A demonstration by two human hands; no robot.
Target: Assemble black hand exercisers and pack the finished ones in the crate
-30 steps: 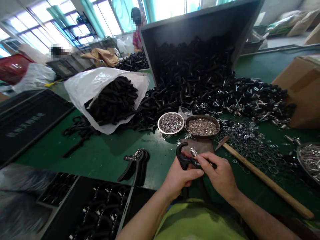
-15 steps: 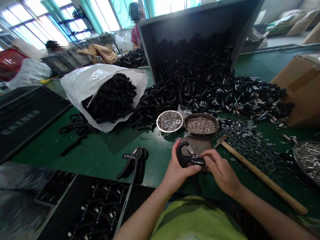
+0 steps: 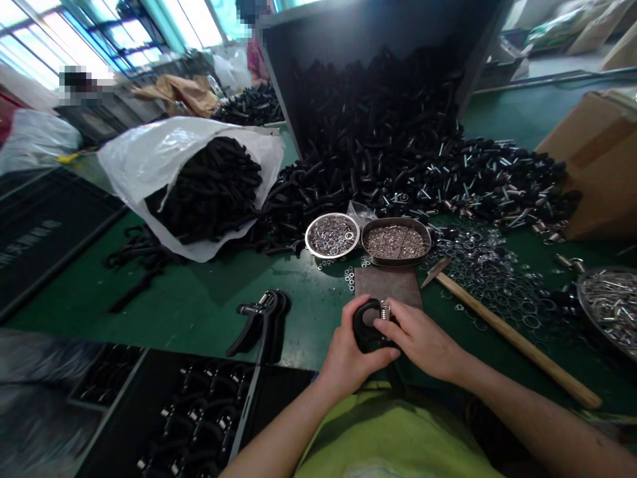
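Observation:
My left hand (image 3: 347, 358) is wrapped round the curved end of a black hand grip exerciser (image 3: 359, 326), close to my body. A silvery coil spring (image 3: 385, 310) stands at the top of it, and my right hand (image 3: 423, 338) closes its thumb and fingers around the spring. My fingers cover much of the exerciser's lower part. Just beyond my hands lies a flat metal plate (image 3: 391, 282). Another hand grip exerciser (image 3: 263, 317), with a spring in it, rests on the green table to the left.
Beyond the plate are a round dish (image 3: 307, 244) and an oval tin (image 3: 398, 261) of small metal parts. A hammer (image 3: 517, 338) lies at right among loose rings. Black handles spill from a white sack (image 3: 144, 153) and a tipped grey bin (image 3: 283, 86). A crate (image 3: 251, 398) holds several exercisers.
The exerciser has been turned and drawn nearer to my body. My right fingers have shifted from its handle end to the spring, which now stands more upright. The view has shifted slightly.

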